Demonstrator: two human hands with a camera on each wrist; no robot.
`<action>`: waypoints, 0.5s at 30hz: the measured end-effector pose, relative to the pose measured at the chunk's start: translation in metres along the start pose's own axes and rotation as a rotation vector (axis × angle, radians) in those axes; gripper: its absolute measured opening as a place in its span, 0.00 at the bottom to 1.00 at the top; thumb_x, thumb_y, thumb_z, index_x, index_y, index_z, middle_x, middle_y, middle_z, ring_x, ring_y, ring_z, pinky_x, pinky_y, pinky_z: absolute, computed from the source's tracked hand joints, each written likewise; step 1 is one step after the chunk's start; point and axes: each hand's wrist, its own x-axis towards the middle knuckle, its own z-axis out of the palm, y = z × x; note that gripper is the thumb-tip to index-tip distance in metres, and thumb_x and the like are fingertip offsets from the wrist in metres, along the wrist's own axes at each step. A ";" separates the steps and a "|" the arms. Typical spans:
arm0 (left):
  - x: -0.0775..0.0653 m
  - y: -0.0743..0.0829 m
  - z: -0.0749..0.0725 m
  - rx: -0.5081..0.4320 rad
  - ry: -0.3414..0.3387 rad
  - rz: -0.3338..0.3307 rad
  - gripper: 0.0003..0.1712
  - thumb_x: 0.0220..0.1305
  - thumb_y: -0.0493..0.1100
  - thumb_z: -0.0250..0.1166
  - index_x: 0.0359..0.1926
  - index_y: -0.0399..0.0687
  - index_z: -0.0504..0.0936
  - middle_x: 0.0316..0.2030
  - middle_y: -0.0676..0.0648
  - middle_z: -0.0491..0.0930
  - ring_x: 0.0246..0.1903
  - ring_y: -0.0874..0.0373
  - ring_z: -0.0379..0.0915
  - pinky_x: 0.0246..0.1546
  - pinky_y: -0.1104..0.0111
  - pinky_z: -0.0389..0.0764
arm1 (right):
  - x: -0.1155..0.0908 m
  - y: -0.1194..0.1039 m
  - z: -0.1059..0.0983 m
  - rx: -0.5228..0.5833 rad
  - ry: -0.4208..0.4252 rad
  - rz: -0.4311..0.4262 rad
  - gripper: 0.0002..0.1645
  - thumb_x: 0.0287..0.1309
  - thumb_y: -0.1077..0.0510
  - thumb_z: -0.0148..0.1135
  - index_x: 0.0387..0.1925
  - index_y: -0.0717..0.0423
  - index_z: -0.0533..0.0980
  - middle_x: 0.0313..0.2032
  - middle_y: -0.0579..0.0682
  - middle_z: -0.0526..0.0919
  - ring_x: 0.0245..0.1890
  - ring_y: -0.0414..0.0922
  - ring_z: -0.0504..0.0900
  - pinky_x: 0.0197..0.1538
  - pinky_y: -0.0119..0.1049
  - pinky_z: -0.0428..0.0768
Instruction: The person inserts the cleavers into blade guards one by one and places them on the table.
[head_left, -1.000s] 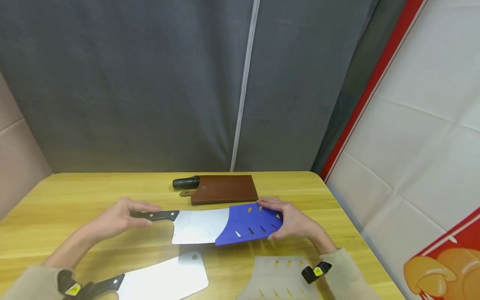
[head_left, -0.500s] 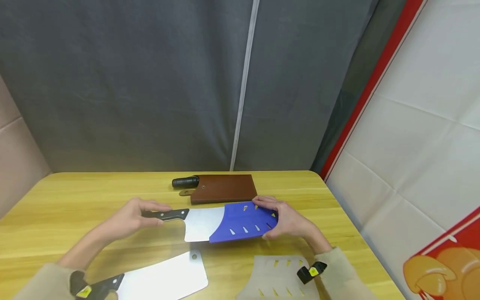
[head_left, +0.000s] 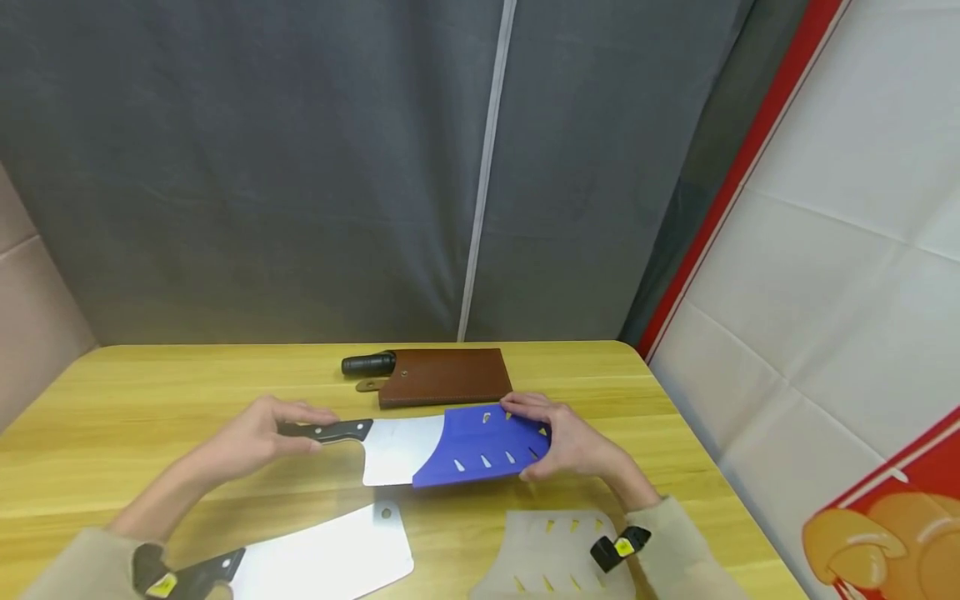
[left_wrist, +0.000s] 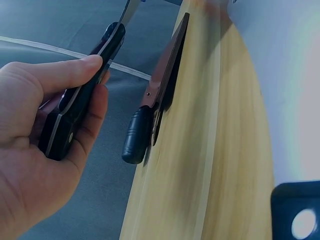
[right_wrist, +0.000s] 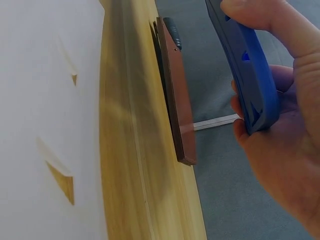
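A cleaver [head_left: 401, 450] is held up over the table, its bare blade part showing between its black handle and a blue blade guard. My left hand [head_left: 258, 437] grips the black handle [left_wrist: 75, 100], thumb on one side and fingers on the other in the left wrist view. The blue slotted guard [head_left: 480, 446] covers the outer part of the blade. My right hand [head_left: 566, 442] holds the guard by its far end, thumb at the lower edge and fingers at the upper edge. The blade tip is hidden inside the guard.
A second cleaver [head_left: 330, 554] lies near the front left, its handle partly behind my left wrist strap. A whitish slotted guard [head_left: 555, 550] lies front right, below my right forearm. Behind the hands lies a brown leather sheath [head_left: 450, 375] with a black-handled knife [head_left: 367, 365] in it.
My left hand has moved right with the handle, while my right hand and the guard have shifted slightly left. Less bare blade shows now: the cleaver sits deeper in the guard.
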 end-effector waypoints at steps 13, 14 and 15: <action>0.001 0.000 0.000 -0.003 0.013 -0.007 0.19 0.56 0.44 0.69 0.50 0.49 0.83 0.52 0.48 0.79 0.56 0.40 0.68 0.55 0.37 0.61 | 0.000 -0.003 -0.002 -0.009 0.000 0.030 0.53 0.32 0.53 0.78 0.65 0.48 0.67 0.66 0.39 0.63 0.67 0.44 0.56 0.65 0.54 0.59; 0.000 0.000 0.000 -0.004 0.007 -0.002 0.19 0.56 0.43 0.69 0.50 0.48 0.83 0.52 0.47 0.79 0.56 0.39 0.68 0.55 0.37 0.61 | 0.000 -0.002 -0.001 -0.009 -0.003 0.026 0.53 0.32 0.53 0.78 0.65 0.48 0.68 0.66 0.39 0.63 0.67 0.44 0.57 0.65 0.53 0.59; 0.000 0.001 0.000 -0.005 -0.001 0.002 0.19 0.56 0.43 0.69 0.50 0.48 0.83 0.52 0.46 0.79 0.56 0.39 0.69 0.55 0.38 0.62 | 0.001 -0.002 -0.001 -0.008 -0.005 0.021 0.52 0.31 0.53 0.78 0.65 0.49 0.68 0.66 0.40 0.64 0.67 0.44 0.57 0.65 0.53 0.59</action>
